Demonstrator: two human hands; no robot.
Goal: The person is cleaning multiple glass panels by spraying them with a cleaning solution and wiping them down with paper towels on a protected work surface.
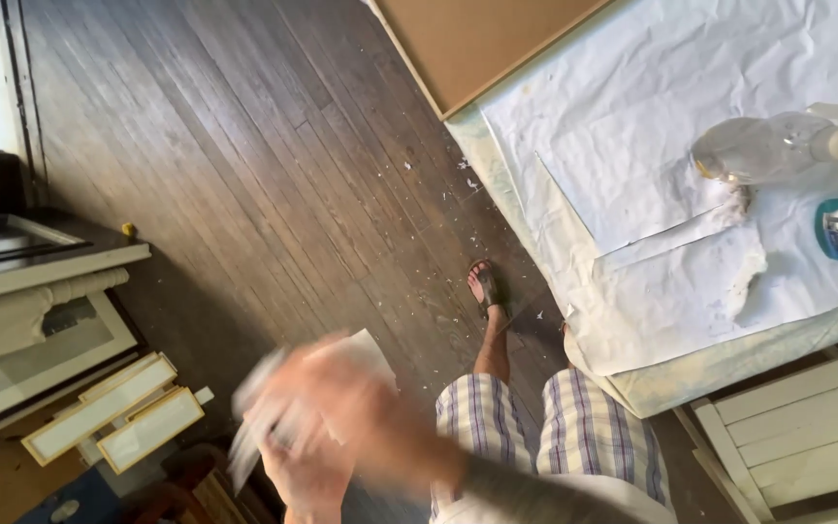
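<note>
White paper (366, 349), blurred by motion, sits gripped between both hands above the dark wooden floor (244, 146), left hand (307, 480) below, right hand (341, 403) over it, fingers closed, beside the paper-covered surface (632, 116).

Head view, steeply down, floor (273, 175)

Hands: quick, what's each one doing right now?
Right hand: blurred in motion, touching the white paper; grip cannot be told.
Left hand: mostly hidden beneath the right; cannot tell.
</note>
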